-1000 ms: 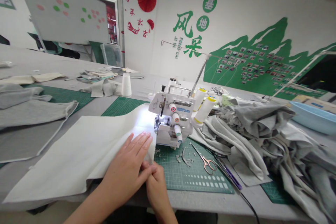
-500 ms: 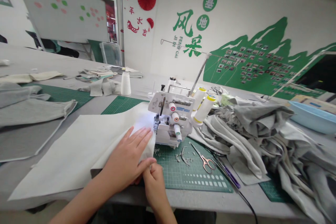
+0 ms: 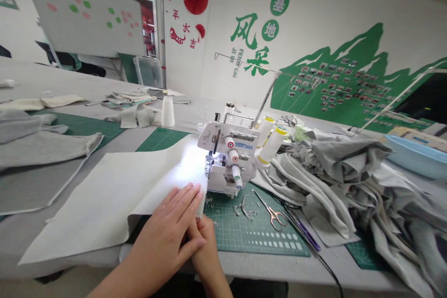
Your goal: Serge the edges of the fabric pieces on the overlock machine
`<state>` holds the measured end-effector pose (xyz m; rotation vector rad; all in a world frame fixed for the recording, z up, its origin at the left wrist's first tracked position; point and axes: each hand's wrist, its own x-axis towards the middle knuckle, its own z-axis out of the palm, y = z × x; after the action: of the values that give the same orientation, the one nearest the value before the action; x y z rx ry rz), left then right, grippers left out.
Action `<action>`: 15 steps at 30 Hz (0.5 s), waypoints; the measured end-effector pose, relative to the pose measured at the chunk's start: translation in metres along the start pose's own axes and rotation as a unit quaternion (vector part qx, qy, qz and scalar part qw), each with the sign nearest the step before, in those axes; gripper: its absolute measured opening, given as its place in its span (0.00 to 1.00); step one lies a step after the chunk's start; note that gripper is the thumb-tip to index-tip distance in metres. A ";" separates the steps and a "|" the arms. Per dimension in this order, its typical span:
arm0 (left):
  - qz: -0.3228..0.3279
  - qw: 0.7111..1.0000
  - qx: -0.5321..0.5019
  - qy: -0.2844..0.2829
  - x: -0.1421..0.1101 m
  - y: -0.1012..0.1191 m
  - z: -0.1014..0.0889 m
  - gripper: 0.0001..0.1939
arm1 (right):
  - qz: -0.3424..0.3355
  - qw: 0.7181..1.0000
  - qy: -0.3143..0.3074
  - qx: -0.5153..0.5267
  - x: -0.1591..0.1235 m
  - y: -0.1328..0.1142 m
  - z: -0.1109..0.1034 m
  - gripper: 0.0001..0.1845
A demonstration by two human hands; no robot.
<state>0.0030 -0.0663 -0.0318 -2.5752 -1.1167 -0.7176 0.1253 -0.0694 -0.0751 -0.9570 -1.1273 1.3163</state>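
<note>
A large piece of white fabric [image 3: 104, 191] lies across the table, its right edge at the foot of an overlock sewing machine [image 3: 228, 156]. The machine's lamp lights the cloth beside the needle area. My left hand [image 3: 178, 223] rests flat on the fabric just in front of the machine, fingers stretched out and close together. Partly beneath it, my right hand [image 3: 206, 242] is closed on the fabric's near right edge. Its fingertips are mostly hidden by the left hand. The fabric's near edge is lifted in a fold beside my left wrist.
Scissors [image 3: 275, 214] and a purple-handled tool [image 3: 307, 235] lie right of the machine on a green cutting mat [image 3: 258, 237]. Thread cones [image 3: 274, 145] stand behind it. Grey fabric [image 3: 345, 163] is heaped at right near a blue basin [image 3: 415, 156]. More grey cloth [image 3: 45, 149] lies left.
My left hand has slid back toward me, away from the needle area, uncovering lit cloth. The fabric has shifted slightly right, and its near fold stands more open.
</note>
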 end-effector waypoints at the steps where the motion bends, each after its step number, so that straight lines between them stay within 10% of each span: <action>1: 0.001 1.000 -0.001 0.001 0.002 -0.002 0.001 0.43 | 0.003 1.000 -0.003 -0.003 0.000 0.000 0.000 0.26; 10: 0.015 1.000 -0.014 -0.013 0.012 -0.014 0.001 0.39 | -0.022 0.999 0.033 -0.011 0.001 0.005 0.000 0.10; 15: 0.020 1.000 -0.017 -0.016 0.015 -0.020 0.002 0.39 | -0.109 0.978 0.180 -0.005 -0.003 0.016 -0.004 0.10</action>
<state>-0.0025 -0.0425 -0.0249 -2.6373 -1.0675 -0.6947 0.1259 -0.0708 -0.0913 -1.0004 -0.9273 0.9167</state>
